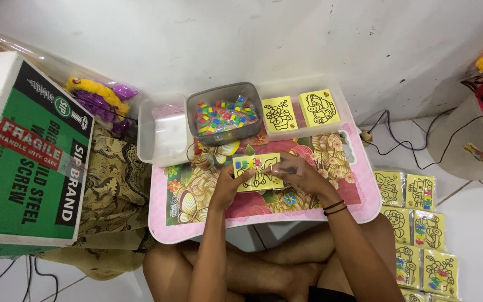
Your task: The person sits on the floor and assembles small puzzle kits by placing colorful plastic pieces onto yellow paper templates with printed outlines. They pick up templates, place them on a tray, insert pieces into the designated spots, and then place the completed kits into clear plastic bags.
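**Yellow picture card held in both hands over the low tabletop**

A yellow card [258, 172] with a black line drawing and a row of small coloured pieces along its top edge is held just above the pink, flower-patterned tabletop [197, 221]. It is gripped at its left edge by the left hand [231, 182], so that it is kept flat and steady; the right hand [300, 173] is closed over its right side, fingertips pinched at the edge, and whether something small is pinched there cannot be told.

Just beyond the card, a grey tub [226, 114] full of small coloured pieces has been set within easy reach. To its left stands a clear, empty-looking container [163, 134]; to its right, a clear tray [303, 109] in which two more yellow cards are laid.

On the tiled floor at the right, bagged cards [420, 229] are laid out in two columns, apart from the work. A green and white cardboard box [26, 156] sits at the left.
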